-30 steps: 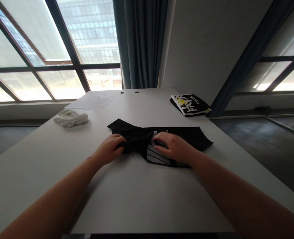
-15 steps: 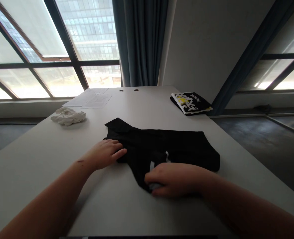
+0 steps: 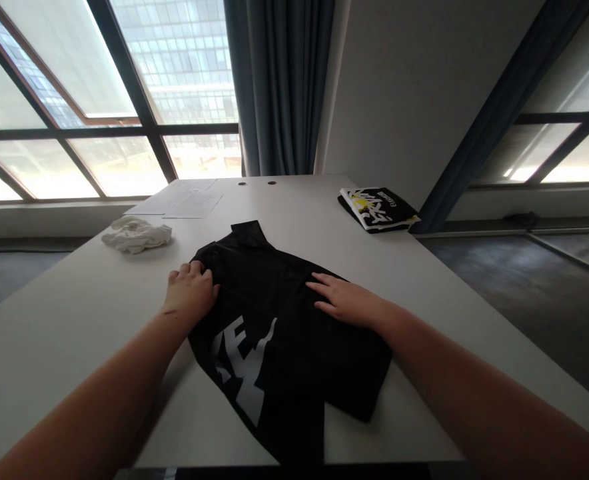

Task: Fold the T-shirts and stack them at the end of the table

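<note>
A black T-shirt [image 3: 294, 347] with large white lettering lies partly folded on the white table [image 3: 139, 373], its lower end reaching the near edge. My left hand [image 3: 190, 290] is at the shirt's upper left edge, its fingers bent and closed on the cloth; the fingertips are partly hidden. My right hand [image 3: 347, 300] lies flat on the shirt's right part, fingers stretched out and a little apart, holding nothing. A short black flap of cloth sticks out at the far end, beyond both hands.
A crumpled white cloth [image 3: 137, 235] lies on the left of the table, with printed paper sheets [image 3: 192, 201] behind it. At the far right edge is a folded black garment [image 3: 382, 210] with a white and yellow print. Two round holes pierce the far tabletop.
The shirt's near part now lies toward me, showing the white lettering. My right hand let go of the gathered cloth and moved up and away; my left hand shifted left and slightly farther.
</note>
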{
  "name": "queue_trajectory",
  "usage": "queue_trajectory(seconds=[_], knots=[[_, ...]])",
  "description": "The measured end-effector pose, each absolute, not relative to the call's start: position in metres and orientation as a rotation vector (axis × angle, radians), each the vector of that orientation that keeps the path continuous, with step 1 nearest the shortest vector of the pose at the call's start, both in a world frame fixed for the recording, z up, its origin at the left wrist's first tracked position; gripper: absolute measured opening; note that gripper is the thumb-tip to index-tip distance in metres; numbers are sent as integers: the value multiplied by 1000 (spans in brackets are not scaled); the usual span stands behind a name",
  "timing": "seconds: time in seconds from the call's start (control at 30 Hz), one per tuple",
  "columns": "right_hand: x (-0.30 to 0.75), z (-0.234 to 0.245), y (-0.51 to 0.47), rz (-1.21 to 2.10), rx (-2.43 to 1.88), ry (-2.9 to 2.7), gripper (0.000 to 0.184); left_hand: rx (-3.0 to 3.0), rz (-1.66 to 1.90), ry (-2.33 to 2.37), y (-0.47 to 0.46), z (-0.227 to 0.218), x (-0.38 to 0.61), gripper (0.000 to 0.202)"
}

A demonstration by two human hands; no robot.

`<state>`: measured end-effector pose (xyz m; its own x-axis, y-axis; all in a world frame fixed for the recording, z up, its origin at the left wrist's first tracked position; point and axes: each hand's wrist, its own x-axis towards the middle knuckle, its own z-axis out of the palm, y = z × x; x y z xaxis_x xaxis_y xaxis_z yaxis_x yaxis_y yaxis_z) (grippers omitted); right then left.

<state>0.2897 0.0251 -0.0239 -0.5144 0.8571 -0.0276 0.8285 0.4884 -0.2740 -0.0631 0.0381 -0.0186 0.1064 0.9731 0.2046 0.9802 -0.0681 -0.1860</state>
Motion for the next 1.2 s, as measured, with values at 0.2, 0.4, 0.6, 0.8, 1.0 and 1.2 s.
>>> queue_trajectory(seconds=[0.2,0.4,0.6,0.8,1.0,1.2], knots=[[305,-40,33,189,-1780,-2557,60,-2267,-35,-2090,33,-39,-40,72],[316,-17,25,198,-2111,-2542,42,-2291,-23,-2275,61,-57,-66,72],[297,14,-3,313,-1758,-2702,28,-2334,37,-2227,73,-46,-88,69],[281,33,-17,1078,-1185,-2755,29,-2504,-53,-1967,58,-44,-67,64],[285,-13,16,474,-1188,-2597,39,-2656,-5,-1835,48,-51,-48,70],[293,-25,27,407,-1427,-2704,56,-2800,-130,-1620,43,-39,-48,48]])
